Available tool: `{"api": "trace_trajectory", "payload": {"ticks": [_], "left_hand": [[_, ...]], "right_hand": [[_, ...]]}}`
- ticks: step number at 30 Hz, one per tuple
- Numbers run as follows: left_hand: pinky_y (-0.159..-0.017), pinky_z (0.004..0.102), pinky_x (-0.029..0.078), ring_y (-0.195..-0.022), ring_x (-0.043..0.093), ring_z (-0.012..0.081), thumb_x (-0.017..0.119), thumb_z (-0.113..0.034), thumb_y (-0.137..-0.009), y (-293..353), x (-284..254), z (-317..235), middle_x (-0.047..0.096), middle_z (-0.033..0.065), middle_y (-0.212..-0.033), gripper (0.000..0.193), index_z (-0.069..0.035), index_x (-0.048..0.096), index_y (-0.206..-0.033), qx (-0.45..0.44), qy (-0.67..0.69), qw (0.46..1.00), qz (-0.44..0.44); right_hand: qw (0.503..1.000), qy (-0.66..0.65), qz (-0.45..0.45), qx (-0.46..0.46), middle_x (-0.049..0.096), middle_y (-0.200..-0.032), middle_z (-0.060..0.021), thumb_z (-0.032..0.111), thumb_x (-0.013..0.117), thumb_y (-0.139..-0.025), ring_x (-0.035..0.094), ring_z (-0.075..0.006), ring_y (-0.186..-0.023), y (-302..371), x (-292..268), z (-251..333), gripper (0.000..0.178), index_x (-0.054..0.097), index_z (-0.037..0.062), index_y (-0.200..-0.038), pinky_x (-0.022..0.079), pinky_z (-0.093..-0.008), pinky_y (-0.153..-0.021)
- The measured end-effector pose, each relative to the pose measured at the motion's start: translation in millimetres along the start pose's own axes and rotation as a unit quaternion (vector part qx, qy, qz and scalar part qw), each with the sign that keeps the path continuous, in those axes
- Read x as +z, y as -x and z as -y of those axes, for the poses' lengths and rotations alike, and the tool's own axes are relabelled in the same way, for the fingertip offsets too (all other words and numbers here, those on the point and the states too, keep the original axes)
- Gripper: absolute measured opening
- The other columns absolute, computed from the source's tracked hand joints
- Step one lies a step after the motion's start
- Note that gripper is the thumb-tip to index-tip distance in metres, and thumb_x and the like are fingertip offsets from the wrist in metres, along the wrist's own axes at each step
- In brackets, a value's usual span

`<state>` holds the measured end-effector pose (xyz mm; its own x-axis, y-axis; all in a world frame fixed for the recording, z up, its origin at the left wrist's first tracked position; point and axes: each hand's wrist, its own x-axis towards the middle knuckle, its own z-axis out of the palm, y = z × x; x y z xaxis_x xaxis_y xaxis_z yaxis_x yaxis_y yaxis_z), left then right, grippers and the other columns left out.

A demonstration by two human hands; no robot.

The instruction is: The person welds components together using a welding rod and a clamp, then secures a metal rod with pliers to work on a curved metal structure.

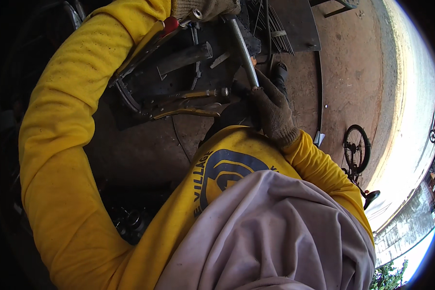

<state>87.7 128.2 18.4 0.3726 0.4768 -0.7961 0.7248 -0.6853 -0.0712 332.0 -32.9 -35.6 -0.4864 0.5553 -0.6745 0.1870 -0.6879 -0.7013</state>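
My right hand (277, 113), in a brown knit glove, is closed around the lower end of a bare metal tube (242, 50). The tube slants up and to the left, away from my body. Its far end comes close to my left hand (205, 7), gloved alike, at the upper edge of the picture. The left fingers are cut off there, so their grip is hidden. Just below that glove are a metal piece with a round hollow end (194, 15) and a red part (169, 25). A wider dark pipe piece (184, 59) lies on the dark work surface.
Yellow-handled tools (188, 111) lie at the work surface's near edge. A bundle of thin rods (275, 31) rests by a dark metal sheet (302, 29) at upper right. A long dark strip (319, 92) crosses the floor. A bicycle (356, 150) stands farther right.
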Motion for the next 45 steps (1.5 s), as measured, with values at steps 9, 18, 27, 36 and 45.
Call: {"api": "trace_trajectory", "payload": {"ticks": [9,18,27,36,45], "left_hand": [[-0.09,0.041,0.053,-0.105,0.068,0.0269,0.054,-0.031,-0.097,-22,12,4,0.07,0.0075,-0.109,0.024,-0.019,0.072,-0.108,-0.037,0.056,0.998,0.008],[-0.086,0.0408,0.054,-0.101,0.069,0.0279,0.055,-0.029,-0.096,-25,18,6,0.071,0.0067,-0.102,0.023,-0.016,0.073,-0.102,-0.009,0.011,0.999,-0.033],[-0.088,0.0391,0.054,-0.103,0.069,0.0271,0.056,-0.027,-0.094,-22,23,5,0.071,0.0066,-0.107,0.022,-0.017,0.073,-0.105,-0.034,0.069,0.996,-0.05],[-0.091,0.0405,0.053,-0.108,0.067,0.0255,0.057,-0.027,-0.094,-14,17,3,0.07,0.0067,-0.113,0.026,-0.019,0.072,-0.113,0.023,-0.054,0.997,-0.045],[-0.09,0.0395,0.053,-0.107,0.068,0.0253,0.057,-0.026,-0.094,-15,21,0,0.071,0.007,-0.112,0.025,-0.018,0.073,-0.111,0.027,-0.051,0.997,-0.048]], "right_hand": [[0.999,0.001,0.029,0.029,0.06,-0.079,0.0023,0.021,0.058,-0.101,0.051,-0.0041,-0.058,-11,-37,17,0.048,0.049,0.0043,-0.145,0.04,-0.0199,-0.05],[0.994,-0.075,0.071,0.029,0.06,-0.076,0.0026,0.023,0.059,-0.102,0.049,-0.0045,-0.048,-18,-46,3,0.047,0.05,0.0037,-0.144,0.037,-0.0206,-0.041],[0.997,-0.067,0.031,0.024,0.06,-0.076,0.0002,0.022,0.059,-0.101,0.051,-0.0055,-0.052,-15,-30,-8,0.048,0.05,0.0031,-0.144,0.039,-0.0203,-0.045],[0.992,-0.121,0.038,-0.011,0.058,-0.073,-0.0006,0.022,0.058,-0.102,0.05,-0.0072,-0.051,-8,-12,-17,0.048,0.048,0.0041,-0.146,0.04,-0.0218,-0.045],[0.993,-0.12,0.018,-0.008,0.06,-0.081,0.001,0.019,0.057,-0.102,0.053,-0.0059,-0.059,-4,4,-20,0.051,0.044,0.0047,-0.149,0.043,-0.0202,-0.051]]}}
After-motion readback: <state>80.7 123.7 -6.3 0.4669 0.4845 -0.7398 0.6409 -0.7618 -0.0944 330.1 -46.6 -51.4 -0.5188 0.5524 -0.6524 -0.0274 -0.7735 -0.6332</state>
